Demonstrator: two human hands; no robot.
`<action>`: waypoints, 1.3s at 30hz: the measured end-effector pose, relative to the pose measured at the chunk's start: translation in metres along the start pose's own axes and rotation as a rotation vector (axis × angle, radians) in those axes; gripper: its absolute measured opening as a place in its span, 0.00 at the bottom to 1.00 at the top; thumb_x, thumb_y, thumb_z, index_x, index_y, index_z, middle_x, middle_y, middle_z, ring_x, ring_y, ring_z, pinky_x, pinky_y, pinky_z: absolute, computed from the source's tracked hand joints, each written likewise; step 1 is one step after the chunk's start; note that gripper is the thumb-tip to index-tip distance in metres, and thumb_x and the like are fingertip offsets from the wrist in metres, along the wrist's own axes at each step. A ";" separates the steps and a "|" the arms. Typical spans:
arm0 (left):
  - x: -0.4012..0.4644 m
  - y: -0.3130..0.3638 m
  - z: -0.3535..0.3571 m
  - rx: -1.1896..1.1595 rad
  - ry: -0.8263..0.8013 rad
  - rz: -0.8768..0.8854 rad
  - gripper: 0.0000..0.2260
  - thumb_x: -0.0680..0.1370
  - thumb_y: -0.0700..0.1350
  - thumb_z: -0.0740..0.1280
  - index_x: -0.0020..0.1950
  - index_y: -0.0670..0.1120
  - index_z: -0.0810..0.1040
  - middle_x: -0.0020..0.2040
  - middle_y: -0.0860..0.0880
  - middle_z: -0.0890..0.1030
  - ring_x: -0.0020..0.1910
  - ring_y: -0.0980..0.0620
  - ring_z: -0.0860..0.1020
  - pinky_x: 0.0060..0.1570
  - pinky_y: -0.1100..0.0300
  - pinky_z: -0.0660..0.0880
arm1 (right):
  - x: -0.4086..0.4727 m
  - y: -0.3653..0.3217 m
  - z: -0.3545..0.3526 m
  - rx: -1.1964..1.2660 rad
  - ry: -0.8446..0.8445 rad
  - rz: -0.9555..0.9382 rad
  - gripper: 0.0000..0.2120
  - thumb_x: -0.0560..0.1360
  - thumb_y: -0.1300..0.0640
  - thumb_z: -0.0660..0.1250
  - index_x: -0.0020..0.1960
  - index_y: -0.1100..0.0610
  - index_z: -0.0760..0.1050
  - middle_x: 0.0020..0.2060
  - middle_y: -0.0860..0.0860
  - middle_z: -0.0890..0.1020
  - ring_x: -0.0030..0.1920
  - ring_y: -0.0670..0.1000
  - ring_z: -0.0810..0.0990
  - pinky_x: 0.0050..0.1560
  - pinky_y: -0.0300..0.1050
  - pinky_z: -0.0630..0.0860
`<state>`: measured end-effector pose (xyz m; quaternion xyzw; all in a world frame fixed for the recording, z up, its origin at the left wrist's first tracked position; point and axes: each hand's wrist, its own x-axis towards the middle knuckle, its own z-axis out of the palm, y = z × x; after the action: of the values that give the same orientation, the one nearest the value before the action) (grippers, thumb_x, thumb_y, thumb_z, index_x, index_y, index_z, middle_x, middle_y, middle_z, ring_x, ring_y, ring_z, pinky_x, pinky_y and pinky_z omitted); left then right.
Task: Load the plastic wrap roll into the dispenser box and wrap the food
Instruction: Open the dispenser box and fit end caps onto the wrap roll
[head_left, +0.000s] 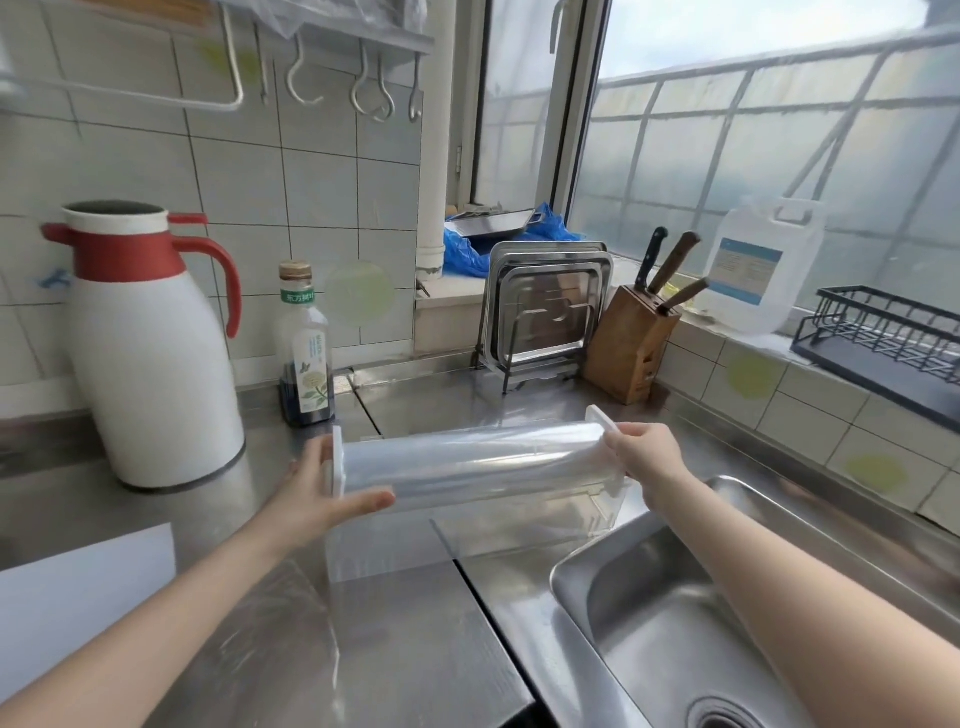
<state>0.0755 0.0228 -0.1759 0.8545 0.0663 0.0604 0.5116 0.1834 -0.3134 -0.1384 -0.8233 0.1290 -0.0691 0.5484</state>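
A clear plastic wrap roll (470, 460) with white end caps is held level above the steel counter. My left hand (317, 491) grips its left end, thumb under the roll. My right hand (647, 454) holds the right end cap. A transparent dispenser box (545, 514) shows just below and behind the roll, at the sink's edge; whether the roll rests in it I cannot tell. A loose sheet of film (384, 551) hangs from the roll down onto the counter. No food is in view.
A white and red thermos jug (150, 348) and a dark bottle (305, 348) stand at the left. Steel trays in a rack (545, 306) and a knife block (631, 343) stand behind. The sink (675, 623) lies at the right. White paper (78, 597) lies at the near left.
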 end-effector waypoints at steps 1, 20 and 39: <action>0.000 -0.001 0.000 0.019 -0.009 -0.003 0.56 0.50 0.70 0.75 0.73 0.56 0.56 0.73 0.53 0.64 0.73 0.51 0.63 0.72 0.48 0.62 | 0.001 0.000 0.001 -0.037 0.007 -0.011 0.13 0.75 0.60 0.65 0.58 0.61 0.80 0.51 0.52 0.80 0.52 0.55 0.79 0.56 0.51 0.77; 0.014 -0.008 -0.003 0.464 -0.220 -0.099 0.47 0.71 0.69 0.63 0.76 0.51 0.39 0.78 0.52 0.41 0.78 0.45 0.40 0.74 0.48 0.50 | -0.003 -0.001 0.016 -0.818 -0.008 -0.291 0.06 0.72 0.67 0.60 0.40 0.65 0.75 0.36 0.58 0.78 0.39 0.59 0.77 0.33 0.42 0.69; 0.007 -0.010 0.001 0.520 -0.184 -0.092 0.48 0.72 0.70 0.57 0.77 0.47 0.33 0.78 0.49 0.35 0.77 0.51 0.37 0.75 0.52 0.44 | 0.001 0.009 0.004 -1.363 -0.093 -0.780 0.25 0.74 0.73 0.54 0.71 0.66 0.64 0.50 0.59 0.82 0.51 0.59 0.79 0.46 0.46 0.73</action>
<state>0.0823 0.0275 -0.1846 0.9551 0.0715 -0.0599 0.2811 0.1843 -0.3136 -0.1478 -0.9660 -0.1784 -0.1279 -0.1364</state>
